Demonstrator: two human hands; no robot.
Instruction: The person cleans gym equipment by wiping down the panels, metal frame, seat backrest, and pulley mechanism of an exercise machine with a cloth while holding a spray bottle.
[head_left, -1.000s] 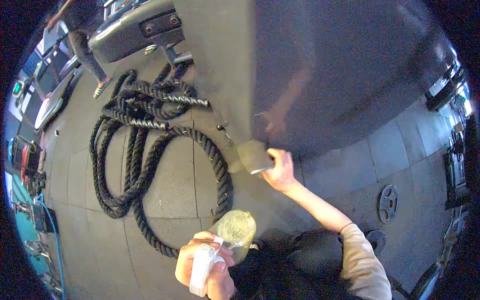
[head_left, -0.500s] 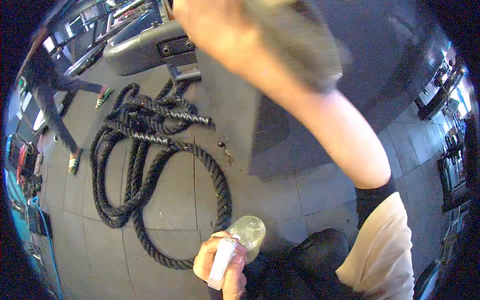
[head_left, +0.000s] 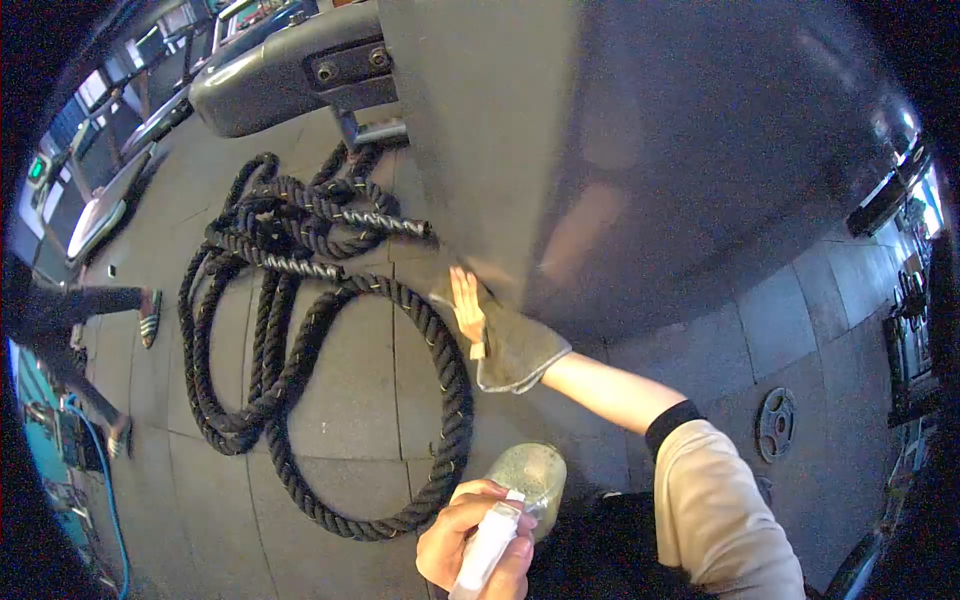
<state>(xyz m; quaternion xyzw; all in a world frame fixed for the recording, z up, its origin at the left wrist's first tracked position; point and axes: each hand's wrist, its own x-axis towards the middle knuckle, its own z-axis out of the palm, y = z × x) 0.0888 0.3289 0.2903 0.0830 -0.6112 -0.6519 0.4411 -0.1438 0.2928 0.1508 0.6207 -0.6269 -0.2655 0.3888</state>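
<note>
A thick black rope lies coiled across the left and centre, its near loop passing close to both hands in view. A dark padded part juts in at upper left, and a large dark panel fills the upper right. A weight plate lies at right; another person's legs show at the left edge. The floor is grey tiles, with gym machines around the rim. At lower centre, the left hand has its fingers closed around the white top of a spray bottle. Near centre, the right hand has its fingers straight and together, a grey cloth draped against it and its wrist.
</note>
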